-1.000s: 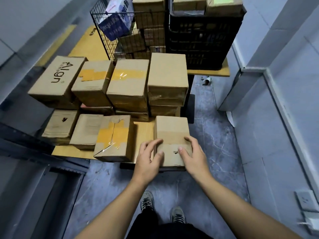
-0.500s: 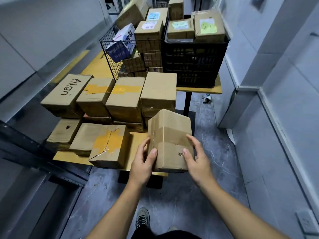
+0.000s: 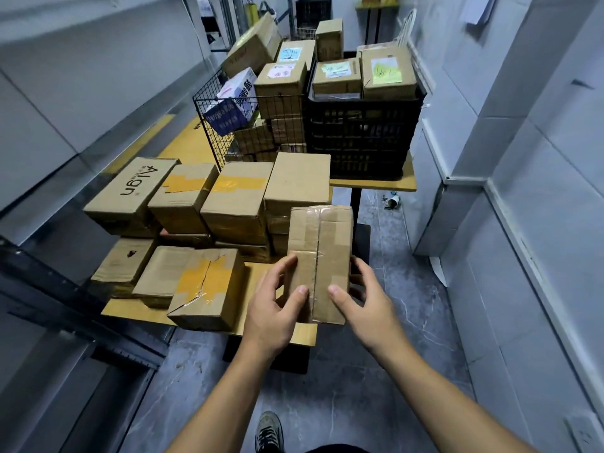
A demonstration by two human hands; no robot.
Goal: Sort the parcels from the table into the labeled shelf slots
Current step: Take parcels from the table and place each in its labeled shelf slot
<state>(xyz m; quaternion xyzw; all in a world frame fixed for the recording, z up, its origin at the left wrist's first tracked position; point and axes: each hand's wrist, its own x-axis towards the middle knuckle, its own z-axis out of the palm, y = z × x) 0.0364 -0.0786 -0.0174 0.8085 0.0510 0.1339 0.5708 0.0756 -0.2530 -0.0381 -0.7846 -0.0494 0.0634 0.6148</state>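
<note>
I hold a brown cardboard parcel (image 3: 322,253) upright above the near right corner of the wooden table (image 3: 137,310), its taped seam facing me. My left hand (image 3: 276,305) grips its left side with the thumb on the front. My right hand (image 3: 362,299) grips its right side, thumb on the front too. Several more parcels lie on the table: one with torn yellow tape (image 3: 206,289) at the front, a box printed "Align" (image 3: 130,194) at the left, and a stacked row behind.
A wire basket (image 3: 222,125) and a black plastic crate (image 3: 362,138), both holding labelled parcels, stand at the table's far end. Grey metal shelving (image 3: 49,273) runs along the left. A white wall (image 3: 539,158) closes the right side; grey floor lies between.
Both hands lifted the parcel off the table's near corner and tipped it upright, turning its taped seam toward me. The view has also risen.
</note>
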